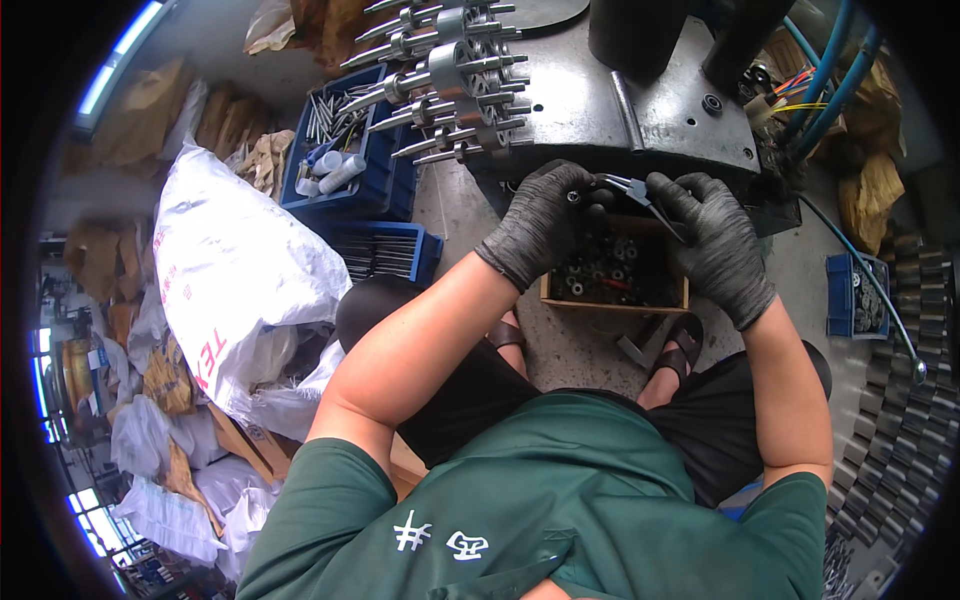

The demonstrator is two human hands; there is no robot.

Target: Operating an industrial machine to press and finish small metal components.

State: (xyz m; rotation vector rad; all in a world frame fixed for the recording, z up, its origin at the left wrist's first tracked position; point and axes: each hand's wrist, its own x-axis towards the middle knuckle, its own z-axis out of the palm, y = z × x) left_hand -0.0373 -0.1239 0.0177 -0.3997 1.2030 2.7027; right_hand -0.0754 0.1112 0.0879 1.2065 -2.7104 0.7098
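Observation:
My right hand (715,235), in a dark grey knit glove, is closed around a pair of slim-nosed pliers (632,188) in front of the bench. The pliers' tips point left and reach my left hand (545,215). That hand, gloved alike, is curled closed on a small round metal part (573,197); the fingers hide most of it. Below both hands sits an open wooden drawer (615,306) with loose washers, rings and other small hardware in it. A metal rod (627,112) lies on the steel bench top (570,75) just beyond.
Shafts with metal rotors (450,80) stand in rows on the bench's left. Blue bins (430,255) of rods are left of my knees, beside a large white sack (230,270). A small blue bin (858,300) of metal parts and stacked metal cylinders (905,370) are at right.

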